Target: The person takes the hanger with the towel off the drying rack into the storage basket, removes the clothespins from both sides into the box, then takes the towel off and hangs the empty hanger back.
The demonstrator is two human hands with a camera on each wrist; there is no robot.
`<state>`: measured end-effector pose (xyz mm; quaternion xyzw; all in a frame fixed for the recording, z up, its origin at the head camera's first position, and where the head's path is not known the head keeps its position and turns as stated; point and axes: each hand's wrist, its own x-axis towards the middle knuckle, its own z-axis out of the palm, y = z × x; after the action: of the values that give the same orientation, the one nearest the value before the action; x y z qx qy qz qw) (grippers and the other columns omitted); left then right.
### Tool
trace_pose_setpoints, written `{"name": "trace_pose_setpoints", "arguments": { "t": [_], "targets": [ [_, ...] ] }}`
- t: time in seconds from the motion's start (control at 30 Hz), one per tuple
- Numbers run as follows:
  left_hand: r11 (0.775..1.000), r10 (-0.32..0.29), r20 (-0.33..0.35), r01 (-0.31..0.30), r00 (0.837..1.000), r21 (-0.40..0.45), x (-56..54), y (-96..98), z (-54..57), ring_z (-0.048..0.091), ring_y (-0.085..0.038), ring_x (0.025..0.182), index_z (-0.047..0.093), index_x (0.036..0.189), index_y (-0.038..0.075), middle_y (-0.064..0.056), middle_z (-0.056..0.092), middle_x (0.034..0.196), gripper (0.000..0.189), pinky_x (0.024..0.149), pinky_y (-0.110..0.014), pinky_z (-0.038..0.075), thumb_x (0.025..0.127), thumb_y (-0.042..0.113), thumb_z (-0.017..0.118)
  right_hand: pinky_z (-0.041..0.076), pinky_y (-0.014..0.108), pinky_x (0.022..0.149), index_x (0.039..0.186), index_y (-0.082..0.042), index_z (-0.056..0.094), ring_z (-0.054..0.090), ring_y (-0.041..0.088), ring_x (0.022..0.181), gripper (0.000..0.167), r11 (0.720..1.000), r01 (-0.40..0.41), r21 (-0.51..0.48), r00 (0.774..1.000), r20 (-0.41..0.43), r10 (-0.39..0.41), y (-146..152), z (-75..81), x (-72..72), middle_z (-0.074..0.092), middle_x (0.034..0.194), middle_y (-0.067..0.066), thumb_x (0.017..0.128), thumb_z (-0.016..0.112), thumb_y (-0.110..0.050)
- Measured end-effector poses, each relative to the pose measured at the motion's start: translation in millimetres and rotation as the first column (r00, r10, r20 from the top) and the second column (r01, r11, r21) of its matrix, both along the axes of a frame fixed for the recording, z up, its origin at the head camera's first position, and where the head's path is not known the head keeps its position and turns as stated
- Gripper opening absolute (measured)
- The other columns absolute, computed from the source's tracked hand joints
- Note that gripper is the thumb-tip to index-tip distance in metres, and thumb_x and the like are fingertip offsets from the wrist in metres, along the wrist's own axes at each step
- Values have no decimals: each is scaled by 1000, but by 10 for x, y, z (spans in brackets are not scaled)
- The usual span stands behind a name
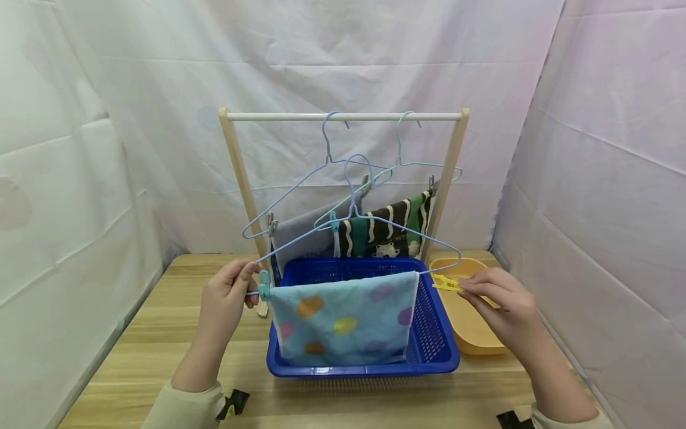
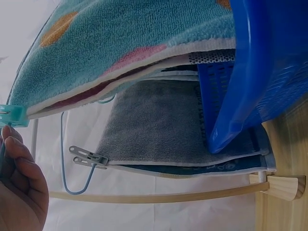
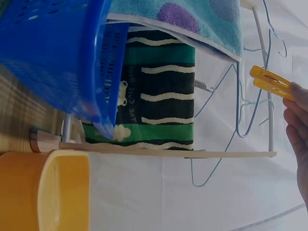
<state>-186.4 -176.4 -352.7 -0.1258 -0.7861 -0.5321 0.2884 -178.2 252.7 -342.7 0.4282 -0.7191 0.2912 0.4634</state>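
Observation:
A light blue towel (image 1: 348, 319) with coloured dots is draped over the lower bar of a blue wire hanger (image 1: 396, 223). My left hand (image 1: 230, 292) grips the hanger's left corner, beside a teal clothespin (image 1: 264, 285) that clamps the towel's left end to the bar. To the right, my right hand (image 1: 501, 301) pinches a yellow clothespin (image 1: 447, 283) between thumb and fingers, just off the hanger's right corner. In the right wrist view, that yellow clothespin (image 3: 272, 83) stands apart from the wire. No clip shows on the towel's right end.
Below the towel stands a blue plastic basket (image 1: 439, 339). An orange tub (image 1: 474, 322) sits right of it. Behind, a wooden rack (image 1: 236, 161) with a white rail carries two hangers, holding a grey towel (image 2: 149, 120) and a green-black striped towel (image 3: 163, 86), both clipped.

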Motion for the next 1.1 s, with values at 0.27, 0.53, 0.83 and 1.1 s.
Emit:
{"name": "trace_pose_setpoints", "arguments": {
  "t": [0.27, 0.53, 0.83, 1.1],
  "targets": [
    [1000, 2, -14, -2, 1000, 8, -8, 15, 2, 52, -13, 45, 65, 87, 0, -4, 55, 56, 21, 42, -20, 48, 101, 12, 55, 45, 9, 82, 80, 5, 73, 60, 14, 82, 46, 993, 110, -42, 991, 76, -106, 184, -186, -61, 68, 78, 14, 95, 63, -37],
    [1000, 0, -18, 0, 1000, 14, -34, 49, 3, 53, -13, 45, 65, 87, 0, -4, 56, 56, 22, 42, -20, 48, 101, 14, 54, 44, 10, 83, 87, 3, 74, 59, 9, 85, 45, 979, 187, -81, 969, 179, -170, 358, -434, -131, 68, 80, 13, 91, 66, -41],
    [1000, 12, -21, -12, 1000, 14, -59, 59, -22, 52, -13, 44, 65, 86, 1, -3, 55, 55, 23, 42, -21, 48, 101, 14, 54, 42, 7, 83, 96, 1, 74, 56, 1, 92, 42, 940, 332, -81, 894, 343, -286, 493, -706, -160, 69, 89, 7, 59, 83, 19],
    [1000, 13, -39, -13, 999, 4, -66, 59, -15, 52, -12, 44, 65, 86, 1, -2, 55, 55, 23, 42, -21, 48, 101, 14, 54, 33, 1, 86, 104, -1, 72, 58, 15, 93, 46, 886, 463, 35, 816, 373, -442, 570, -953, -232, 68, 97, 8, 62, 87, 9]
  ]
}}
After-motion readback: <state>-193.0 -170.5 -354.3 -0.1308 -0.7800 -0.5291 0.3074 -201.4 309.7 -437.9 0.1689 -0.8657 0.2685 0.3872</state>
